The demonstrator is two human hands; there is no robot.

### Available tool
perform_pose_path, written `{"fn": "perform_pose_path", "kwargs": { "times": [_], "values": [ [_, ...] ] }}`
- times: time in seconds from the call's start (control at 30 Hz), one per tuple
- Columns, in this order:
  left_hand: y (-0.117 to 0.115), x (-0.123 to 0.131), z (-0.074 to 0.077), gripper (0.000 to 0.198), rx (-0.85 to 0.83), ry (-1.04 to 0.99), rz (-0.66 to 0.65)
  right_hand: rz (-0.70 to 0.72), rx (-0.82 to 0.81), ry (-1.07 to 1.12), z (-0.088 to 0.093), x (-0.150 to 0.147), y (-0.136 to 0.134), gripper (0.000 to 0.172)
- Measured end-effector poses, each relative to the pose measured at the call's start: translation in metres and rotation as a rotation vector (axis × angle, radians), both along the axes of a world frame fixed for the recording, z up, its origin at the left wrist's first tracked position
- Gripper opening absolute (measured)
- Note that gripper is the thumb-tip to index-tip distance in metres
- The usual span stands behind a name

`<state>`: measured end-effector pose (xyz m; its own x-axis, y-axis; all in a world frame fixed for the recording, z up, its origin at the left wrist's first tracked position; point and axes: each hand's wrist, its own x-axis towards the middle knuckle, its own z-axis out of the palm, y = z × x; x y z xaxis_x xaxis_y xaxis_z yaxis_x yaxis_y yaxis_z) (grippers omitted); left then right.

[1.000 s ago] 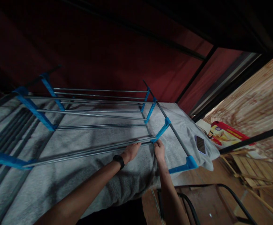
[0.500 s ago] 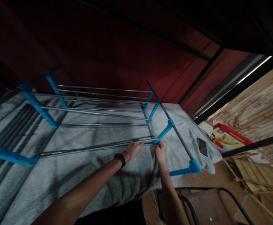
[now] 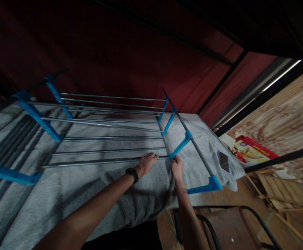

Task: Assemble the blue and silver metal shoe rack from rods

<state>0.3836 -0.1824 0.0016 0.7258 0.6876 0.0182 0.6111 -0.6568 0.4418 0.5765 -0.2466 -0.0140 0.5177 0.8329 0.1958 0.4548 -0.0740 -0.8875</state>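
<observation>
A partly joined rack of thin metal tubes and blue plastic brackets lies on a grey blanket [image 3: 130,184]. My left hand [image 3: 146,165] is closed over the front metal tube [image 3: 89,162] near its right end. At that end, my right hand [image 3: 177,168] grips the lower tip of a blue bracket [image 3: 180,146], its fingertips partly hidden. The front tube meets this bracket tip; whether it is seated there I cannot tell. Just behind runs a loose-looking second tube [image 3: 110,151], lying on the blanket roughly parallel.
Further blue brackets [image 3: 38,116] with tubes between them stand at the back. Several dark tubes [image 3: 13,139] lie at left. On the right are a phone [image 3: 223,162], a red box [image 3: 255,151] and a wooden folding piece [image 3: 284,187]. A chair [image 3: 232,225] stands in front.
The tube that lay tilted against the front one has dropped back and now rests apart, behind it. My hands stay around the same bracket end.
</observation>
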Motion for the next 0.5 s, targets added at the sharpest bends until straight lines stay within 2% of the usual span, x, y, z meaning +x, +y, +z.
{"fn": "perform_pose_path", "kwargs": {
  "times": [0.5],
  "values": [
    [-0.0038,0.004,0.0045,0.056,-0.076,0.005,0.004,-0.034,-0.034,0.028,0.0068,-0.0034,0.0007,0.027]
  ]
}}
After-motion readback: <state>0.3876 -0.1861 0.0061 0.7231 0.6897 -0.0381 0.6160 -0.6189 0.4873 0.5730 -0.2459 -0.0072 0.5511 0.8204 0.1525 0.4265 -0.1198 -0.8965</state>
